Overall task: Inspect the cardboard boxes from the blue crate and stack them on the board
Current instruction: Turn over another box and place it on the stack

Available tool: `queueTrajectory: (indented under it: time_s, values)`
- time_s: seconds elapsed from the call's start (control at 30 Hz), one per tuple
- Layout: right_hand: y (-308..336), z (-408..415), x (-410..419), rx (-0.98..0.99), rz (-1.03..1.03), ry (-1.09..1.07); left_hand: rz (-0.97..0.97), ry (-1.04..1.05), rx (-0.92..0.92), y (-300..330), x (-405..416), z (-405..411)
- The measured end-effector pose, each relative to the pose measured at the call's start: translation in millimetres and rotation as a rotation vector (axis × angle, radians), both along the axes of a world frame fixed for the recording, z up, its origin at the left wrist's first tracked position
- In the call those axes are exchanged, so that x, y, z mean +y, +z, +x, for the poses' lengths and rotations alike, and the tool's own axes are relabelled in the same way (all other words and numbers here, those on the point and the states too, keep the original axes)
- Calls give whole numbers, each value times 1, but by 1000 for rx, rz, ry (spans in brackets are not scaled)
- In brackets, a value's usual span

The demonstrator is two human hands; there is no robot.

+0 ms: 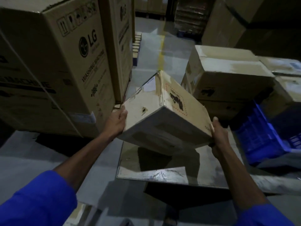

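Tilted mid-frame cardboard box (164, 111), stiff, dented, probably light, was gripped at opposite bottom corners by left hand (118, 120) and right hand (217, 136).

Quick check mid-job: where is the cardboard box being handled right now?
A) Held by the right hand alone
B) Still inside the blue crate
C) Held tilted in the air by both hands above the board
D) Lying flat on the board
C: the cardboard box hangs tilted above the board, with the left hand and the right hand holding opposite sides; the blue crate sits off to the right.
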State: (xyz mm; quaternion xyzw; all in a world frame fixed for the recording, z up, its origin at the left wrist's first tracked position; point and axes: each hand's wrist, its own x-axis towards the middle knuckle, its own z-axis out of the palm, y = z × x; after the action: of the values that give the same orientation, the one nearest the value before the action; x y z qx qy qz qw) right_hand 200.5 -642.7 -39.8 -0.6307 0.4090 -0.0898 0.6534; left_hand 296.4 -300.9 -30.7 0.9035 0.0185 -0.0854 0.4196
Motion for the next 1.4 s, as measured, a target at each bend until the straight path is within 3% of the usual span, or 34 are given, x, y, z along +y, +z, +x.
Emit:
queueTrajectory:
  time_s: [0.13,0.27,0.33,0.5,0.83,1.0,1.13,1.2,1.3,1.4]
  values:
    - [3,-7,-20,-81,28,-108,-43,-75,83,0,-10,0]
    - [5,-2,-22,-148,76,-116,-454,9,374,14,-17,2]
    - [4,4,-16,-151,78,-61,-538,33,421,13,-13,8]
    - [-13,13,-7,-12,-27,75,-420,-9,392,5,-10,5]
    - [-45,-2,14,256,161,292,-561,60,422,6,17,13]
    - [-25,0,10,122,180,213,-445,54,184,13,27,15]
    - [10,0,-2,-124,364,112,-184,-49,158,18,9,2]
    - [31,-1,-10,-208,422,128,-155,-84,220,12,-1,-3]
    - [55,1,-18,-216,344,230,-220,-85,302,11,-18,-12]
    - [72,6,-14,-182,163,340,-494,64,353,24,-37,-15]
